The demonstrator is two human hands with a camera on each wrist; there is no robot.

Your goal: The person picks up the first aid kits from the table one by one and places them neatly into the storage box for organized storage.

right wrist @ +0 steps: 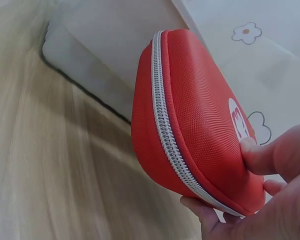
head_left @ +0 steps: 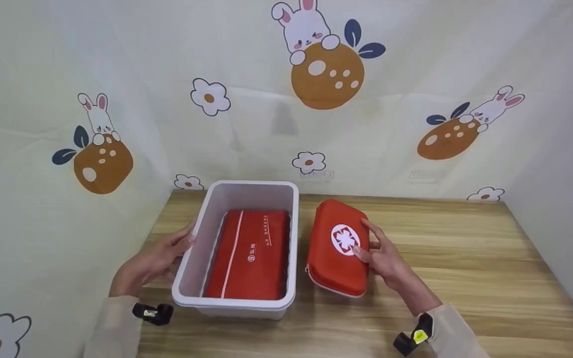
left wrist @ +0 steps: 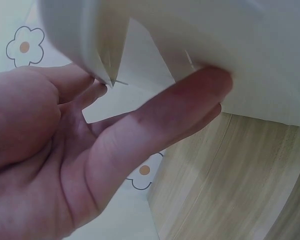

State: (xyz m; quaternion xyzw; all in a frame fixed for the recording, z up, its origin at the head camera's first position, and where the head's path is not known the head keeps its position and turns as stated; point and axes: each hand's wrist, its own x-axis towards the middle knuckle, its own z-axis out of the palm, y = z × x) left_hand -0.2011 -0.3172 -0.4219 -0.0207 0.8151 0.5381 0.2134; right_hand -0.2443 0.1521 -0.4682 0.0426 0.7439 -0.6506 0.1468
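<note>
In my right hand (head_left: 388,263) is a red zippered first-aid case (head_left: 334,273) with a white cross emblem. The thumb presses its front by the emblem, and the fingers go behind it. The case is tilted beside the bin, its pale zipper (right wrist: 165,125) facing the right wrist camera. My left hand (head_left: 157,258) holds the left side of a white plastic bin (head_left: 239,302), thumb at the rim and fingers (left wrist: 165,105) against the outer wall below. Inside the bin lies a flat red pack (head_left: 251,238) with a white stripe and white lettering.
Bin and hands are over a wood-grain table (head_left: 465,248). Pale cloth walls (head_left: 246,139) printed with rabbits, oranges and flowers enclose its back and sides. The bin's right wall stands close beside the first-aid case.
</note>
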